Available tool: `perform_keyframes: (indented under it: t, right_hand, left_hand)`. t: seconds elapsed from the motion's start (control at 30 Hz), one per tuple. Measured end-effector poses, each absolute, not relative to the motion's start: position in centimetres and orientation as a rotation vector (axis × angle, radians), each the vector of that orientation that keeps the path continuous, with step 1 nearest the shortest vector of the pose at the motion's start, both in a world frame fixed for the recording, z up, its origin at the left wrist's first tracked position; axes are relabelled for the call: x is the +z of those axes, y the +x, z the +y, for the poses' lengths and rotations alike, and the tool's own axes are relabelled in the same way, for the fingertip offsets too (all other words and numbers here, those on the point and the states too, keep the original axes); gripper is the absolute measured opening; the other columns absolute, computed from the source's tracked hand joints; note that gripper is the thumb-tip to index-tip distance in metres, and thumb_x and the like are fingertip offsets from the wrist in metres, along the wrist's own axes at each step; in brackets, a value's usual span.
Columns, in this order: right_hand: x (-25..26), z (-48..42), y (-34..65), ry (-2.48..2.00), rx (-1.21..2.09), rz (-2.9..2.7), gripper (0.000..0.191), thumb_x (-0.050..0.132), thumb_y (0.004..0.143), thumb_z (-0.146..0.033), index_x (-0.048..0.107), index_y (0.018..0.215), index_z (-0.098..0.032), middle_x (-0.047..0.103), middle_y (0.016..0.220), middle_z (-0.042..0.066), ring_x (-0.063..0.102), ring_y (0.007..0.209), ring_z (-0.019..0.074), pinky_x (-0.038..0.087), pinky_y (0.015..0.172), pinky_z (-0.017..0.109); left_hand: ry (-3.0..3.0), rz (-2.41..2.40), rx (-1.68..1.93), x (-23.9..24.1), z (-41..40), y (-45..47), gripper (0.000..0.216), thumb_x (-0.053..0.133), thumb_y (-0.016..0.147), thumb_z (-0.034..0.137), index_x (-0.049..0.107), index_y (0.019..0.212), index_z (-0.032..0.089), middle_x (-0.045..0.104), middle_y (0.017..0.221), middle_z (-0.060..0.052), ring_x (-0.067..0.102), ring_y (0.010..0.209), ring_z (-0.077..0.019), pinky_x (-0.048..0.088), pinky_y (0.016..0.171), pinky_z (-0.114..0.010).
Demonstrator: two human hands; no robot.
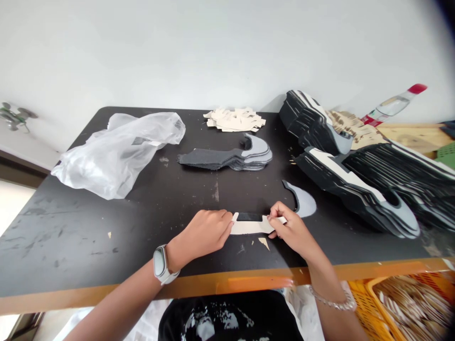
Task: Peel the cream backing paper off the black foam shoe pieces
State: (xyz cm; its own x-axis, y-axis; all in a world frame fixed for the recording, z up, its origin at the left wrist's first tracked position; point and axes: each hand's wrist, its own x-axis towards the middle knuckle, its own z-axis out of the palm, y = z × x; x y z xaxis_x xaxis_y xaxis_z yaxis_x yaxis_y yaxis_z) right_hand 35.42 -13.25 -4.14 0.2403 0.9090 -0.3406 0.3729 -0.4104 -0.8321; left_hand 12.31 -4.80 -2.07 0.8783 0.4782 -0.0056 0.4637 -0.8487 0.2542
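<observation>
White strip (250, 228) at lower centre of frame, on counter (142, 237). Right hand (292, 230) pinching its right end, thumb against fingers. Left hand (204, 232) curled over the left end; can't tell if it's pinching. Grey curved piece (306, 201) just above right hand. Dark-and-grey stack (220, 158) mid-frame.

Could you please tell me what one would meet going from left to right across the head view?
Metal fitting, plastic bag, left hand, white piece, right hand, bottle.
</observation>
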Motion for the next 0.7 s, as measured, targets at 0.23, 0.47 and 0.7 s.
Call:
perform_keyframes:
  t: [0.23,0.47,0.7]
  right_hand:
    - [-4.0,-13.2,35.2,-1.912,1.092,-1.187,0.022,0.054,0.081,-0.032,0.036,0.073,-0.023,0.05,0.068,-0.008,0.065,0.05,0.0132,0.039,0.047,0.022]
    - [-4.0,-13.1,35.0,-1.94,1.049,-1.199,0.025,0.057,0.081,-0.036,0.037,0.073,-0.023,0.049,0.065,-0.008,0.065,0.049,0.0146,0.038,0.046,0.023]
    - [-4.0,-13.1,35.1,-1.936,1.057,-1.23,0.027,0.058,0.082,-0.039,0.038,0.074,-0.023,0.049,0.065,-0.008,0.064,0.048,0.014,0.037,0.045,0.022]
  left_hand:
    - [2.825,0.678,0.093,-2.4,-4.9,12.6,0.024,0.034,0.097,0.022,0.051,0.082,0.016,0.059,0.077,-0.002,0.058,0.063,-0.016,0.036,0.05,-0.027]
    - [2.876,0.713,0.11,-3.2,-5.0,12.8,0.02,0.039,0.096,0.024,0.052,0.083,0.016,0.058,0.074,-0.002,0.06,0.064,-0.0163,0.037,0.05,-0.027]
    - [2.912,0.725,0.133,-3.4,-5.1,12.8,0.022,0.039,0.096,0.024,0.053,0.081,0.017,0.059,0.074,-0.001,0.06,0.062,-0.0178,0.033,0.047,-0.029]
